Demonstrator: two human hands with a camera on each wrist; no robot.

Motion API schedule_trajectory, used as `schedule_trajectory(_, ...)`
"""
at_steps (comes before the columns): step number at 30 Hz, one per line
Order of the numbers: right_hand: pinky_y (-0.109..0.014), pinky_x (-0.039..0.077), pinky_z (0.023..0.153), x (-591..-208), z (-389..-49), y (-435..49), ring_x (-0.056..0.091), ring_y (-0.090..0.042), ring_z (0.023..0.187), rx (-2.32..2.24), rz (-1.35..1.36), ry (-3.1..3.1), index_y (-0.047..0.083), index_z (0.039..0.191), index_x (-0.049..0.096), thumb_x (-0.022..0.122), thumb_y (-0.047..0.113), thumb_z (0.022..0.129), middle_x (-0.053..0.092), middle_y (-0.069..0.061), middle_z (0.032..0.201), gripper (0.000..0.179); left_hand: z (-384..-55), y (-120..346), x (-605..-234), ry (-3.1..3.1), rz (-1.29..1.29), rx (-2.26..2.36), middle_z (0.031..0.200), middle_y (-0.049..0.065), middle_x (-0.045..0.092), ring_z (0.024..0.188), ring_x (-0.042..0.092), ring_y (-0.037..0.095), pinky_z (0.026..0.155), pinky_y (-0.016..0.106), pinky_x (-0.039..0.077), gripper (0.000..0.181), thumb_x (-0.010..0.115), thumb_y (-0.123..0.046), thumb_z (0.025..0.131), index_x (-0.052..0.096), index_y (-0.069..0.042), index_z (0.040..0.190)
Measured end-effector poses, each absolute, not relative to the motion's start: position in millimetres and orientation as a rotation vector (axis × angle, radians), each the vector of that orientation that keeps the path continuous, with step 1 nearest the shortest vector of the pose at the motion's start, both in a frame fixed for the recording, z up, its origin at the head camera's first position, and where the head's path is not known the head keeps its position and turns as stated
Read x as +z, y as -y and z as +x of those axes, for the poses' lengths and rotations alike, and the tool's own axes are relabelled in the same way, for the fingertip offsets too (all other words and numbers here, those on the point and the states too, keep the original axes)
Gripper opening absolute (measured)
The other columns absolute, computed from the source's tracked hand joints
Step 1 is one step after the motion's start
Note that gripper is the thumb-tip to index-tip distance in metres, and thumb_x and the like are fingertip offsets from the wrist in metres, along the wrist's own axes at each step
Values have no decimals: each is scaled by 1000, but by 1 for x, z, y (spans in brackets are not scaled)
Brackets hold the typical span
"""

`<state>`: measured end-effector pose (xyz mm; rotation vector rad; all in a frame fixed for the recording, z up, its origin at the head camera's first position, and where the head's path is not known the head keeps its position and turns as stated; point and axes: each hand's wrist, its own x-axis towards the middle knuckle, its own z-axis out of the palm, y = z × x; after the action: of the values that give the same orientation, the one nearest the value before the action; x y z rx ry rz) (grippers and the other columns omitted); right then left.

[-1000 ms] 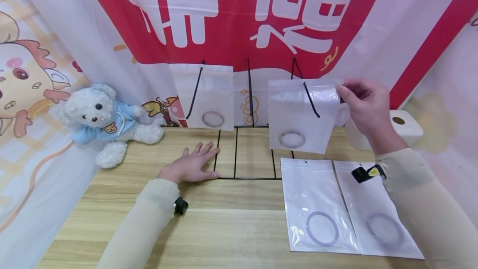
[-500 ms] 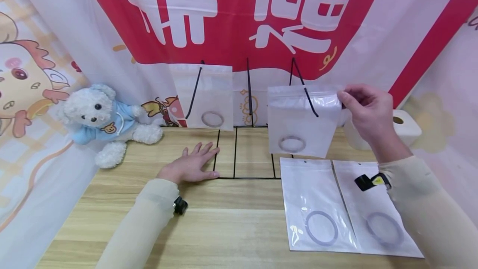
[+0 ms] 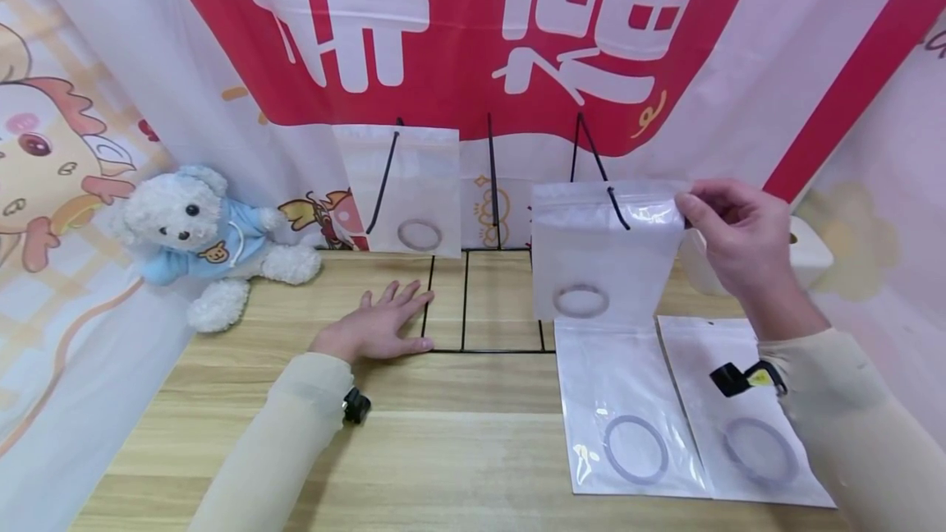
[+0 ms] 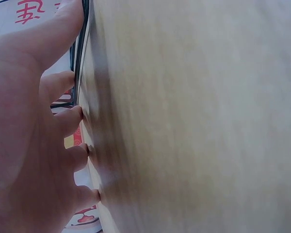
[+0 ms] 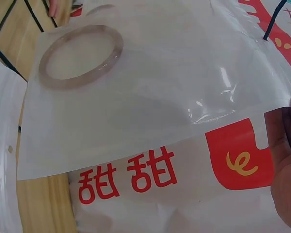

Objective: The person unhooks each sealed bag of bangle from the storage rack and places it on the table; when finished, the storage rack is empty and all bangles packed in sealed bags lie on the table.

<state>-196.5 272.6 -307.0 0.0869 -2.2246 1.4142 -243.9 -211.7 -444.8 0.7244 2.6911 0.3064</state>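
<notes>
My right hand [image 3: 742, 240] pinches the upper right edge of a white zip bag [image 3: 628, 265] with a bangle [image 5: 70, 83] in its lower part. The bag hangs on a black hook [image 3: 594, 150] of a wire rack, and the hook's tip sticks out in front of it. In the right wrist view only part of that hand [image 5: 286, 170] shows at the right edge. My left hand [image 3: 377, 327] rests on the table with fingers spread, touching the rack's wire base [image 3: 464, 302].
Another bag [image 3: 402, 187] with a bangle hangs on the left hook. Two flat bags, a nearer-left one [image 3: 613, 376] and a right one [image 3: 709, 376], lie on the wooden table [image 3: 443, 450], each with a bangle. A plush bear [image 3: 188, 228] sits left; a white box [image 3: 809, 257] stands behind my right hand.
My right hand has drawn the bag forward and down along the hook, closer to its tip, and slightly to the right. The left hand has stayed still.
</notes>
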Motion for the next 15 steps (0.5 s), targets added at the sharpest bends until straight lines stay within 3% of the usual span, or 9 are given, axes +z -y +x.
schedule_trajectory(15,-12,61,83,-312,-176,-277,72,-9,87,1476,82,2193,8,127,78,76,23,102,78,12,105,29,-244,212,-446,-2693,724,318,183,16,10,166,6,53,125,86,3,95,59,-69,102,22,-22,175)
